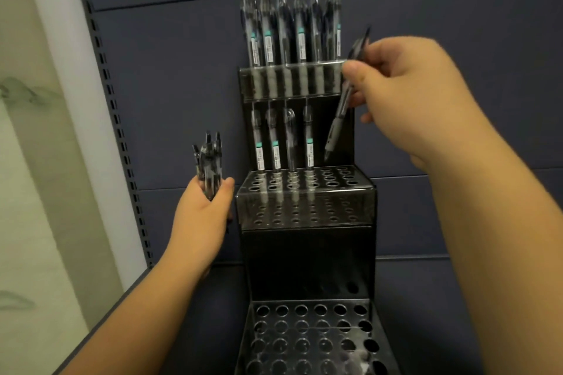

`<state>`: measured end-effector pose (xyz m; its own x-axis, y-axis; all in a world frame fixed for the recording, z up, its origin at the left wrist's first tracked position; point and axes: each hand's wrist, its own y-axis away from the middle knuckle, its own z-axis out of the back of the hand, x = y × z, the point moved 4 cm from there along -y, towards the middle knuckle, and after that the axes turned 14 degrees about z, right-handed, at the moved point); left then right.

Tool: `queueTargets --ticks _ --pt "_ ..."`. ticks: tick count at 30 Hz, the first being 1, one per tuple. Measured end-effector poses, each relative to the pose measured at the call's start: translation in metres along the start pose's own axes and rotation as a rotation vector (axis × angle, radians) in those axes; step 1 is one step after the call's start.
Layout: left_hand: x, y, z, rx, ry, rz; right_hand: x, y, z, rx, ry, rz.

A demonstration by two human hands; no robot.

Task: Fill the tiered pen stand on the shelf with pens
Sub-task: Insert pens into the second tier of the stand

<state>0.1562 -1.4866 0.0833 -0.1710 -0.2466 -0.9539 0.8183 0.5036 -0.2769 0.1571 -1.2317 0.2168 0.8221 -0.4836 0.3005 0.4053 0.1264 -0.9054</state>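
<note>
Head view: tiered pen stand (304, 207) standing on the dark shelf (195, 313) against the slatted back panel (170, 70), three stepped tiers of round holes. Far, top tier packed with upright pens (285, 30); middle tier holding four pens (283, 140) in its far row toward the left, holes to their right open; near, bottom tier (310, 332) with every visible hole bare.

Single pen (341, 106) pinched in the right hand (408, 94), thumb and fingers clamped on the upper barrel, tip slanting down-left over the right end of the middle tier, not yet seated. Left hand (201, 216) just left of the stand, curled round a spare bunch of pens (208, 164), held upright.

Best done, by judgement: straighten the pen to vertical before lowering, aim at the next free hole right of the fourth pen, release only once the tip drops through. Keep clear of the top tier's front edge just beside the thumb.

Stand of glossy dark plastic, partly see-through, its drilled plates reflective. Pens slim, clear-barrelled, with white labels and teal bands, likely slippery. Pale wall (30, 161) and notched upright rail (118, 119) at left.
</note>
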Motion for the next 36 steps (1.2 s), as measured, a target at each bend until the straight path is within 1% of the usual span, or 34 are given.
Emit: queueTargets --ticks 3,10,15,19,25,31,34,36 --pt "0.001 -0.001 -0.001 0.029 -0.022 0.002 -0.004 0.001 -0.009 0.074 0.015 -0.012" --pt "0.005 -0.004 -0.006 0.093 -0.003 -0.007 -0.007 0.003 -0.018 0.179 0.055 -0.045" --pt "0.007 -0.005 -0.004 0.12 0.078 0.044 -0.008 0.004 -0.017 0.127 0.049 -0.088" --pt "0.006 -0.003 -0.004 0.104 0.116 0.056 -0.006 0.004 -0.018 0.096 0.092 -0.066" --pt "0.002 0.001 -0.002 0.074 0.17 0.08 -0.002 0.005 -0.015 0.133 0.137 -0.07" --pt "0.0 0.004 0.0 0.031 0.16 0.081 -0.006 0.004 -0.015 0.176 0.202 -0.07" --pt "-0.002 0.005 -0.001 0.027 0.143 0.082 -0.008 0.004 -0.012 0.196 0.177 -0.079" --pt "-0.002 0.006 -0.001 0.021 0.136 0.086 -0.007 0.004 -0.012 0.178 0.151 -0.075"
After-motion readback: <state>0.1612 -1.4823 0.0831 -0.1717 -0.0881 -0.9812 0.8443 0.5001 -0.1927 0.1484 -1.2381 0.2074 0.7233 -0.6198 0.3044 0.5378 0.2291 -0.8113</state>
